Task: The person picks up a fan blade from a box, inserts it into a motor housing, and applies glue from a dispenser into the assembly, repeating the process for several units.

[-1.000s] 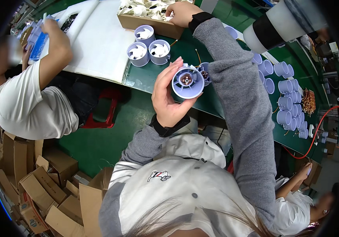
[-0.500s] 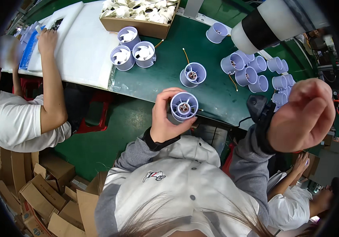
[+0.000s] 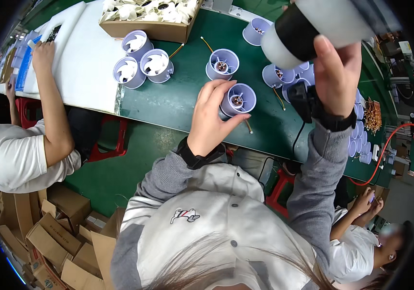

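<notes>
My left hand [image 3: 211,113] holds a lavender round fan housing [image 3: 243,107] by its rim and side, at the table's near edge. Ribs and a copper-coloured centre show inside it, and a short wire end sticks out below. A similar housing [image 3: 222,64] with a yellowish wire stands just beyond. My right hand [image 3: 337,79] is raised at the upper right, its thumb against a large white cylinder with a black band [image 3: 294,36]. The fingers appear wrapped around the cylinder, though much of the grip is hidden behind it.
Three housings with white fan blades [image 3: 156,65] stand at the left beside a white foam sheet [image 3: 88,58]. A carton of white fan blades [image 3: 180,33] sits behind them. More housings [image 3: 278,76] stand at the right. A co-worker [image 3: 21,150] sits at the left, another [image 3: 356,246] at lower right.
My right hand has gone from a closed fist at the right up to the white cylinder. My left hand has moved the housing slightly away from me and right. The view has shifted.
</notes>
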Demonstrator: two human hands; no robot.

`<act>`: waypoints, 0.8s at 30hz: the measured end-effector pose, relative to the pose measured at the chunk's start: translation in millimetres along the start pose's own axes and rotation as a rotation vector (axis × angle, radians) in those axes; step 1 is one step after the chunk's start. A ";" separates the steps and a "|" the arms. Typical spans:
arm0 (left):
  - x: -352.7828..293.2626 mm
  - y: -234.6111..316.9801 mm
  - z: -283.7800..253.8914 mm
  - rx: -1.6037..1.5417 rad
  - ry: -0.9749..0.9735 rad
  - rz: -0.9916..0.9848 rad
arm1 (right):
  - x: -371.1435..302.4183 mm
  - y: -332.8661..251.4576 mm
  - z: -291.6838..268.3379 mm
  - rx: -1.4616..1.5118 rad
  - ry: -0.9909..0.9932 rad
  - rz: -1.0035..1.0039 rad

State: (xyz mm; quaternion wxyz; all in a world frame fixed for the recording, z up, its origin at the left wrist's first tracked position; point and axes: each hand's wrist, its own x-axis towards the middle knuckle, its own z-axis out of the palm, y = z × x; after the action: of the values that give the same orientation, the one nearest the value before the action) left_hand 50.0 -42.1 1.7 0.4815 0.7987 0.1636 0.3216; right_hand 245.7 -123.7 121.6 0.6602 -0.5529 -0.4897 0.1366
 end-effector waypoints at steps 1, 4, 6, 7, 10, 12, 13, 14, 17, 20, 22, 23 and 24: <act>-0.2 0.3 1.9 0.019 -0.001 0.003 | -9.0 1.1 0.7 -0.004 0.000 0.003; -2.8 -0.6 7.7 0.056 0.005 -0.005 | -48.0 -5.3 11.9 0.041 -0.109 -0.025; -1.7 0.7 13.3 0.121 0.038 0.020 | -69.2 -9.5 16.4 0.022 -0.052 -0.015; -1.8 2.0 13.3 0.155 0.053 0.033 | -78.0 -12.2 20.0 -0.002 0.026 -0.005; -3.8 10.7 12.8 0.168 0.235 0.097 | -93.7 -19.8 25.1 -0.082 0.257 0.010; -1.5 17.3 9.3 0.171 0.328 0.139 | -93.2 -23.3 20.3 -0.114 0.337 0.005; 0.3 19.9 3.8 0.001 0.300 0.172 | -89.8 -25.2 11.0 -0.062 0.274 0.037; 3.0 23.4 -2.3 -0.169 0.270 0.205 | -85.6 -26.8 1.4 -0.011 0.211 0.067; 23.7 64.6 -9.7 -0.521 0.164 0.199 | -83.5 -17.2 -7.1 0.109 0.147 0.082; 43.4 85.0 3.8 -0.547 0.048 0.260 | -83.4 -17.1 -8.2 0.258 0.159 0.054; 56.5 88.9 10.3 -0.241 -0.019 0.446 | -80.3 -33.2 4.0 0.202 0.235 0.125; 56.3 93.1 11.5 -0.235 -0.014 0.455 | -80.0 -38.7 8.3 0.176 0.272 0.162; 53.5 97.7 13.9 -0.193 0.049 0.457 | -82.1 -41.8 9.3 0.176 0.275 0.152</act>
State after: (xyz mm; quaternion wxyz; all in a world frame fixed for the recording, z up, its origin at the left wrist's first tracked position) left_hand 94.2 -67.9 101.6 0.4662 0.7573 -0.0412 0.4554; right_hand 183.5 -192.1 116.2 0.7546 -0.5417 -0.3377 0.1518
